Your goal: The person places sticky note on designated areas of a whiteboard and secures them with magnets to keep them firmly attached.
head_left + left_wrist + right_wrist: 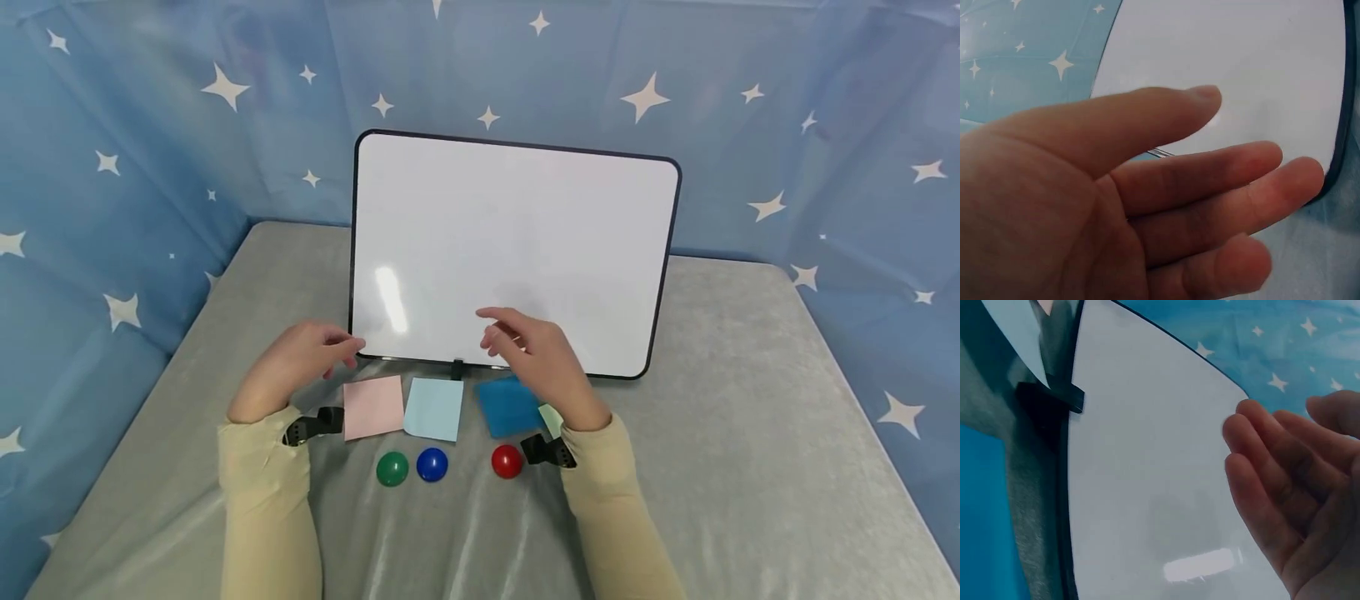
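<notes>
Two hands [298,362] [546,360] near whiteboard [517,233], by lower edge.

The glossy whiteboard [510,242], thinly rimmed in black with rounded corners, stands raised toward the far side, slightly askew.

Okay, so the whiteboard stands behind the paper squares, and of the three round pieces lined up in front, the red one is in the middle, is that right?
Not quite: the middle one is the blue piece, between the green piece and the red piece, as the head view shows. The whiteboard does stand behind the paper squares.
</notes>
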The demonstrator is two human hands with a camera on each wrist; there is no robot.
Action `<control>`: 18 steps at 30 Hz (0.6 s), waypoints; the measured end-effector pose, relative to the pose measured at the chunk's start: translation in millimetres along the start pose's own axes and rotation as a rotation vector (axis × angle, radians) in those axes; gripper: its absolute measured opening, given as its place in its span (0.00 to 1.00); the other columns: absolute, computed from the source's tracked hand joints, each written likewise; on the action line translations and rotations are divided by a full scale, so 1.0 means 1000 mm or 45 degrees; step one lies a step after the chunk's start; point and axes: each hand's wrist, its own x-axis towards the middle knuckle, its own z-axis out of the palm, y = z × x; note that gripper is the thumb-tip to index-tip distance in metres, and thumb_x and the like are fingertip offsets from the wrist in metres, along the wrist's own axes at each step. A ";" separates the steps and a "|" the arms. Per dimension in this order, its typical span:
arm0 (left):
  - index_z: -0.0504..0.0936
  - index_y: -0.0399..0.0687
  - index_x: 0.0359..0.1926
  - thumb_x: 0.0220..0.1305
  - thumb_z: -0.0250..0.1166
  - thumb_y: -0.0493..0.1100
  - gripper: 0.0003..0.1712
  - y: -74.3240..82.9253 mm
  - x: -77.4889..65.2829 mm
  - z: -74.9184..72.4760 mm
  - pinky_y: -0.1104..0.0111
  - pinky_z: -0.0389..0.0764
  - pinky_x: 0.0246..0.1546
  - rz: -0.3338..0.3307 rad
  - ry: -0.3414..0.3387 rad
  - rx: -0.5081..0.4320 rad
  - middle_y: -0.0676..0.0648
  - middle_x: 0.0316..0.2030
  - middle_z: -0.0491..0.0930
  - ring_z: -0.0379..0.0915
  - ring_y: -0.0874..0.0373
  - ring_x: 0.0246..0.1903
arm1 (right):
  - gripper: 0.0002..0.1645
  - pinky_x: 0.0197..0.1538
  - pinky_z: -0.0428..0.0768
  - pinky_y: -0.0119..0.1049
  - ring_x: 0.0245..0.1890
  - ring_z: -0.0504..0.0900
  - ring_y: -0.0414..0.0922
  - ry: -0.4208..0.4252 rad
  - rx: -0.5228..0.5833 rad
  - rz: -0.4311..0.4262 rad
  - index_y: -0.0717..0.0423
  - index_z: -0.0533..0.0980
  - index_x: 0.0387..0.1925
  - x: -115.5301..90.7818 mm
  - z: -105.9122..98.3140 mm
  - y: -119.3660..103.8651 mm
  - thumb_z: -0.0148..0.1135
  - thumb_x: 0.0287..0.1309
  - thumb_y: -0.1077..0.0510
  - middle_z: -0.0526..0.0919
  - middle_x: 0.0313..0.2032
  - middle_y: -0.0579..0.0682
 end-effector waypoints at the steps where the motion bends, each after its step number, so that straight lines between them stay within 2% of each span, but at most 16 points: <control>1: 0.81 0.43 0.37 0.63 0.51 0.56 0.22 -0.002 0.000 0.000 0.64 0.66 0.29 -0.009 0.003 0.000 0.45 0.33 0.78 0.70 0.50 0.26 | 0.20 0.31 0.74 0.32 0.26 0.77 0.37 -0.020 -0.023 -0.011 0.48 0.71 0.54 0.001 0.003 -0.001 0.46 0.63 0.49 0.79 0.28 0.43; 5: 0.81 0.43 0.40 0.62 0.53 0.55 0.21 -0.007 0.001 0.001 0.63 0.68 0.29 -0.060 0.010 -0.039 0.44 0.37 0.79 0.73 0.49 0.27 | 0.19 0.26 0.71 0.30 0.19 0.71 0.34 -0.089 -0.112 -0.044 0.50 0.72 0.51 0.002 0.017 -0.007 0.46 0.63 0.48 0.76 0.21 0.41; 9: 0.80 0.42 0.43 0.61 0.55 0.53 0.20 -0.010 0.002 0.001 0.62 0.69 0.30 -0.088 -0.012 -0.037 0.44 0.39 0.78 0.74 0.51 0.27 | 0.16 0.24 0.69 0.28 0.18 0.68 0.33 -0.132 -0.200 -0.047 0.48 0.75 0.46 0.003 0.031 -0.012 0.48 0.62 0.48 0.71 0.17 0.37; 13: 0.78 0.41 0.46 0.61 0.56 0.50 0.19 -0.012 0.005 0.004 0.61 0.69 0.34 -0.059 -0.071 -0.003 0.44 0.40 0.78 0.74 0.53 0.29 | 0.17 0.26 0.69 0.27 0.21 0.69 0.32 -0.211 -0.262 -0.059 0.48 0.74 0.47 0.004 0.046 -0.016 0.49 0.61 0.47 0.73 0.22 0.35; 18: 0.78 0.40 0.44 0.61 0.56 0.45 0.15 -0.014 0.010 0.009 0.62 0.69 0.34 -0.019 -0.143 -0.041 0.44 0.35 0.77 0.73 0.52 0.29 | 0.19 0.28 0.70 0.26 0.22 0.70 0.32 -0.328 -0.272 -0.090 0.49 0.71 0.50 0.002 0.060 -0.021 0.49 0.61 0.46 0.77 0.27 0.37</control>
